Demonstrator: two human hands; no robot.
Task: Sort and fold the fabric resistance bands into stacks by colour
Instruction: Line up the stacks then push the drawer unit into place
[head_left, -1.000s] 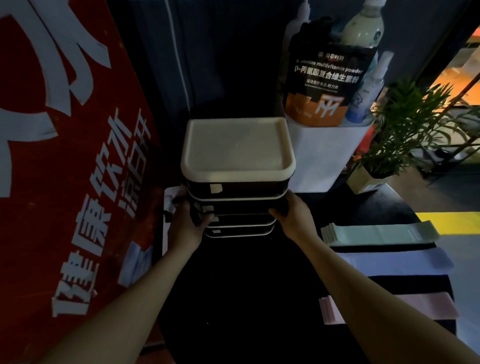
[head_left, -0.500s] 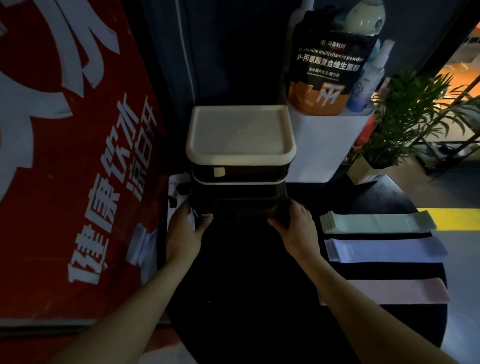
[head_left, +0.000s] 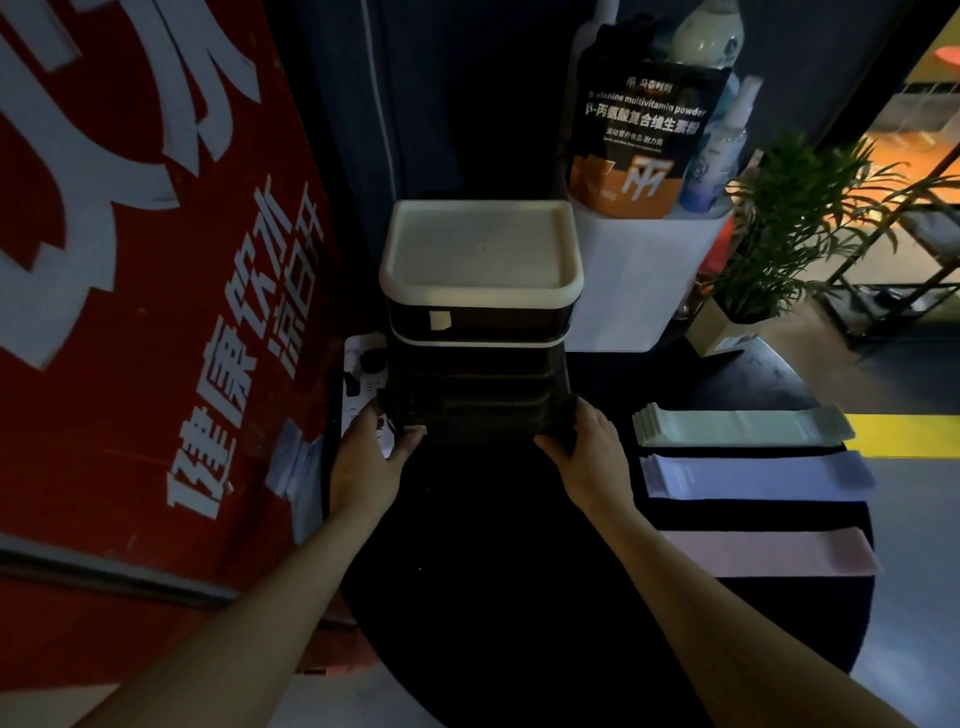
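— Dim room, a round black table pushed up to a red banner, and a stack of dark trays with a pale lid at the back edge. Where are the bands?

— All on the right half of the table, three flat piles well apart from the trays: the green stack farthest back, the lilac stack in the middle, the pink stack nearest the person. Each lies with its long axis running left to right.

— And the hands?

— Both are on the bottom tray. The left hand grasps its left front corner, thumb curled onto the front edge. The right hand grasps the right front corner, fingers wrapped round it.

— Which hand is nearer the bands?

— The right one, clearly. The piles lie to its right, the green one just beside it, their short near ends pointing at it. I judge the sorting looks done, and the trays may be the next concern.

— Anything else?

— A white box holding a powder pouch and bottles, and a potted plant behind.
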